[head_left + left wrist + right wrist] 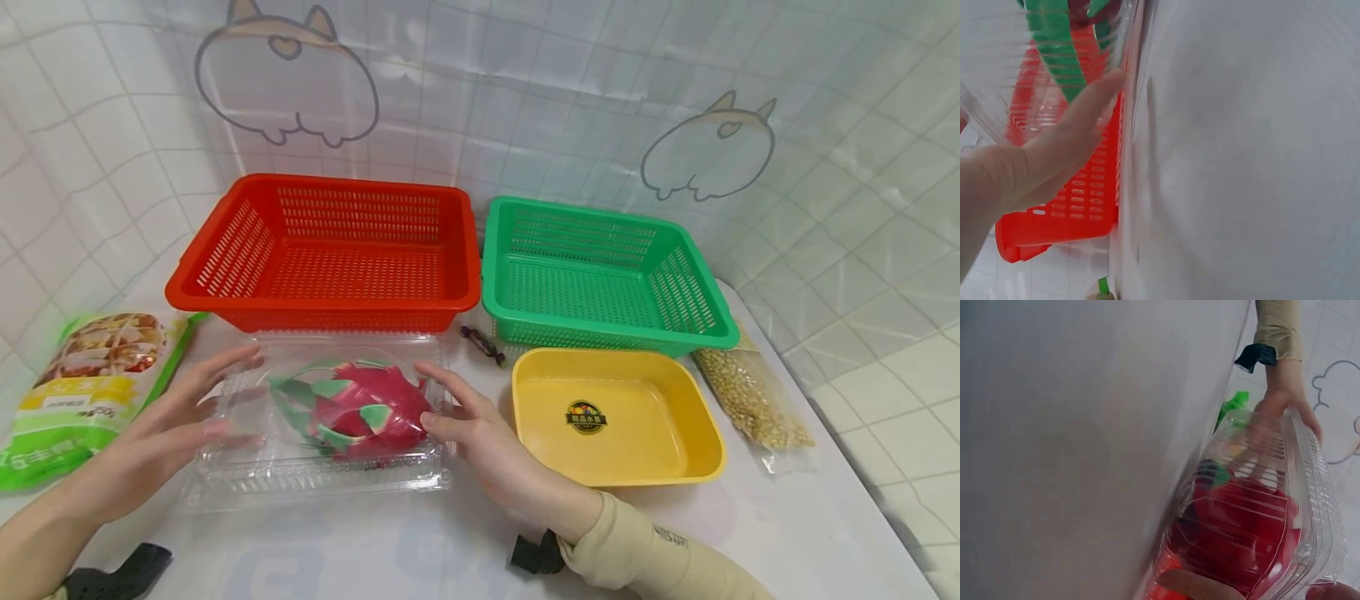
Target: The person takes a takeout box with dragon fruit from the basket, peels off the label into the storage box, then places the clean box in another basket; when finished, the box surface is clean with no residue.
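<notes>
A clear plastic clamshell box (322, 479) sits in front of the red basket, with a pink and green dragon fruit (386, 404) inside. My left hand (161, 425) holds the box's left end, fingers spread along the side. At the opposite end my right hand (487, 442) grips the edge between thumb and fingers. In the left wrist view, the left thumb (1079, 125) lies along the ribbed plastic wall. The right wrist view has the ribbed box wall (1235, 500) up close, with right fingertips (1200, 586) at its lower edge.
Behind the box stand a red basket (333, 321) and a green basket (600, 332). A yellow tray (652, 425) is at the right, beside a bag of yellowish kernels (750, 400). A dark wrapped candy (482, 344) lies between. At far left is a green-edged food bag (90, 392).
</notes>
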Tool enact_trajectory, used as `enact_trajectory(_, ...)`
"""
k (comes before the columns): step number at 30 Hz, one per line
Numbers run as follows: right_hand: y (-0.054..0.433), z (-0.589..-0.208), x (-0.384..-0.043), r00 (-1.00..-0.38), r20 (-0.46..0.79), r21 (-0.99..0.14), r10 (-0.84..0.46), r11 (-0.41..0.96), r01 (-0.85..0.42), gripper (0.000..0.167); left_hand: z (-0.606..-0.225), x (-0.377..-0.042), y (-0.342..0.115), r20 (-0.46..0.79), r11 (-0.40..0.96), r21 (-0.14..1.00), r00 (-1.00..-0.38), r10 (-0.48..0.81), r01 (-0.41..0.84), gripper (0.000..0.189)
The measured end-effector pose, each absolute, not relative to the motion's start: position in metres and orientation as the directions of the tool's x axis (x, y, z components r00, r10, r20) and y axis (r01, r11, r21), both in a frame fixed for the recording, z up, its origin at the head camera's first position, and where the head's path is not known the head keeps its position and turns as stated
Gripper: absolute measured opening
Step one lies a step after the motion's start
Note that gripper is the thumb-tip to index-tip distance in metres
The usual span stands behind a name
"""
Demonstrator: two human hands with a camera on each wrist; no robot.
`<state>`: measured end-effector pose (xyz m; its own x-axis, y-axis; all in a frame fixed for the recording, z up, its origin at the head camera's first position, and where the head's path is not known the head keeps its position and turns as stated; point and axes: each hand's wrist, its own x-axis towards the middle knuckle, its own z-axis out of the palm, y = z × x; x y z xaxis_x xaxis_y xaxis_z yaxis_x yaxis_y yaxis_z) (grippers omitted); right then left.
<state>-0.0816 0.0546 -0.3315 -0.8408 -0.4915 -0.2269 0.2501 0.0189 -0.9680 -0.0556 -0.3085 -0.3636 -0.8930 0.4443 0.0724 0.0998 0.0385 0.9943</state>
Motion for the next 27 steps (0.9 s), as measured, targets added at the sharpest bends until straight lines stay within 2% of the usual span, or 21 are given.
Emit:
enact_trajectory(4, 0.059, -0.325, -0.081, -0.841, -0.229, -0.969, -0.491, 0.031, 0.246, 0.056, -0.36, -0.054, -0.309, 0.109, -0.068, 0.994, -0.863, 0.493, 0.087, 0.073)
enact_trajectory(8, 0.064, -0.317, -0.08, -0.838, -0.225, -0.971, -0.497, 0.042, 0.236, 0.056, -0.353, -0.052, -0.305, 0.118, -0.071, 0.993, -0.872, 0.474, 0.095, 0.075)
enact_trajectory(13, 0.07, -0.308, -0.081, -0.837, -0.214, -0.976, -0.503, 0.084, 0.2, 0.055, -0.353, -0.052, -0.303, 0.163, -0.077, 0.987, -0.87, 0.466, 0.144, 0.074)
enact_trajectory(20, 0.078, -0.298, -0.081, -0.836, -0.16, -0.987, -0.524, 0.069, 0.146, 0.056, -0.363, -0.058, -0.307, 0.31, -0.176, 0.951, -0.814, 0.491, 0.255, 0.072)
enact_trajectory(27, 0.083, -0.289, -0.082, -0.831, -0.119, -0.993, -0.543, 0.067, 0.098, 0.056, -0.363, -0.053, -0.304, 0.258, -0.056, 0.964, -0.875, 0.41, 0.258, 0.071)
